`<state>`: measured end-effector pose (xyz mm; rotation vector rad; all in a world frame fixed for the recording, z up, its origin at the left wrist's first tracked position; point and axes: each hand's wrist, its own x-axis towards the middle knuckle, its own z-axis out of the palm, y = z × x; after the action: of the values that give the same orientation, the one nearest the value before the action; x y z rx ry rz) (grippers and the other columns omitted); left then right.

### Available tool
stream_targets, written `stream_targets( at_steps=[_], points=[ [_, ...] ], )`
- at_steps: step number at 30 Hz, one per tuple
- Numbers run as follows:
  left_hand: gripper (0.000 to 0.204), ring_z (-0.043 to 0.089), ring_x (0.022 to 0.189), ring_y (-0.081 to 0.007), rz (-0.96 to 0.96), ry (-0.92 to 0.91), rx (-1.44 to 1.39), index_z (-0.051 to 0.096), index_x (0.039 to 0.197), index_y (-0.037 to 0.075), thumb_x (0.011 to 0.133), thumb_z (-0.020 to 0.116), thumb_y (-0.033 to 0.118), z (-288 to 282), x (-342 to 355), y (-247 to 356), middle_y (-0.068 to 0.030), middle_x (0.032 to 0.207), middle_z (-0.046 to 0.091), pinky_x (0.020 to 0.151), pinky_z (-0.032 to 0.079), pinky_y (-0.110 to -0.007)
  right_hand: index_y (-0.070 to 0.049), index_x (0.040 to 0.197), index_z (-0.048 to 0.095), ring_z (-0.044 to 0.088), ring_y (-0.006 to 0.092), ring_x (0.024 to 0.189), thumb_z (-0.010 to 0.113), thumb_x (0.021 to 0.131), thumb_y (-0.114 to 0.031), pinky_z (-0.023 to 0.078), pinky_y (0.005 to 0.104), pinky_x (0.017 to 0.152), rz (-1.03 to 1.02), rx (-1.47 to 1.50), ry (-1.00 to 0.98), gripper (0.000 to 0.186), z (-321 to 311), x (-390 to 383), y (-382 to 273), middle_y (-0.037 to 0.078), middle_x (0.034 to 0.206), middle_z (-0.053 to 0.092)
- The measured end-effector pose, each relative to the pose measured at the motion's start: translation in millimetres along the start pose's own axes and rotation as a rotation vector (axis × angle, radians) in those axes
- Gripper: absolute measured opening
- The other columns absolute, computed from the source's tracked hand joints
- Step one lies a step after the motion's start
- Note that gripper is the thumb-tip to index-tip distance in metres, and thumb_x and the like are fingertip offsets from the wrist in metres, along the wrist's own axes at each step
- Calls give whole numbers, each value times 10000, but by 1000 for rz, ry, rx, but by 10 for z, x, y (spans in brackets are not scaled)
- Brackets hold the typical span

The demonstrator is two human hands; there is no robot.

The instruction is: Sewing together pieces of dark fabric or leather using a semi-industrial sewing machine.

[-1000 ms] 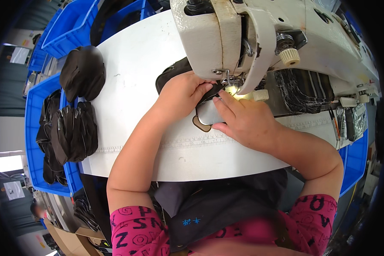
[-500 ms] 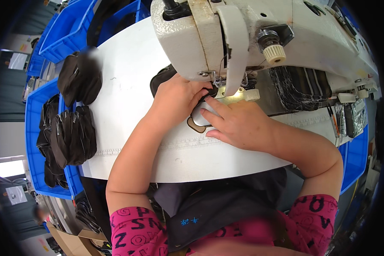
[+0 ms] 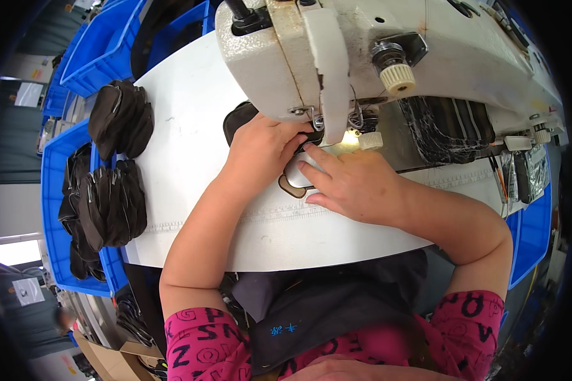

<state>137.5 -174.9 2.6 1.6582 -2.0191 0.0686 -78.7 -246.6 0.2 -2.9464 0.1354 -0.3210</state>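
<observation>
A black fabric pouch (image 3: 236, 120) with a rounded, piped edge lies beneath the head of a white sewing machine (image 3: 279, 70). My left hand (image 3: 260, 147) presses on it with bent fingers close together, gripping the fabric beside the presser foot. My right hand (image 3: 356, 184) comes in from the other side. Its fingers are apart, the foremost fingertip touching the pouch's near edge, the thumb low over the metal plate (image 3: 297, 173). The needle and the stitched spot are mostly hidden by the machine head and my fingers.
Stacked black pouches (image 3: 117, 120) sit at the table's left edge, with more (image 3: 111, 203) by a blue bin (image 3: 54, 209). Striped dark fabric pieces (image 3: 451, 130) lie under the machine arm. Small tools (image 3: 499, 178) rest on the right. A printed ruler strip (image 3: 279, 213) crosses the white table.
The view has shifted slightly, so the machine head appears a little farther left. Both hands keep nearly the same place on the pouch.
</observation>
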Motion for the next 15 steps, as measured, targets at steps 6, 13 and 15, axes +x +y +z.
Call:
stream_targets(
  at_steps=[6, 13, 15],
  points=[
    [210, 688, 799, -279, -23, -77, -140, 797, 1008, 121, 828, 784, 14, -27, 51, 7, -67, 836, 714, 696, 546, -387, -60, 1251, 675, 725, 232, 780, 758, 903, -449, 584, 344, 662, -3, -9, 8, 529, 4, -12, 5, 186, 1353, 648],
    [306, 691, 852, -262, 38, -23, 138, 807, 992, 138, 709, 780, 26, 9, 18, 126, -34, 853, 716, 725, 548, -401, -59, 1233, 669, 709, 221, 749, 770, 891, -446, 571, 343, 643, -10, -1, 54, 526, 39, -13, 15, 174, 1310, 657],
    [314, 691, 890, -266, 31, -12, 154, 811, 992, 143, 697, 778, 42, 20, 14, 155, -29, 905, 724, 747, 552, -407, -54, 1229, 669, 704, 220, 744, 776, 883, -444, 568, 346, 640, -9, -7, 62, 532, 33, -8, 8, 171, 1299, 658]
  ],
)
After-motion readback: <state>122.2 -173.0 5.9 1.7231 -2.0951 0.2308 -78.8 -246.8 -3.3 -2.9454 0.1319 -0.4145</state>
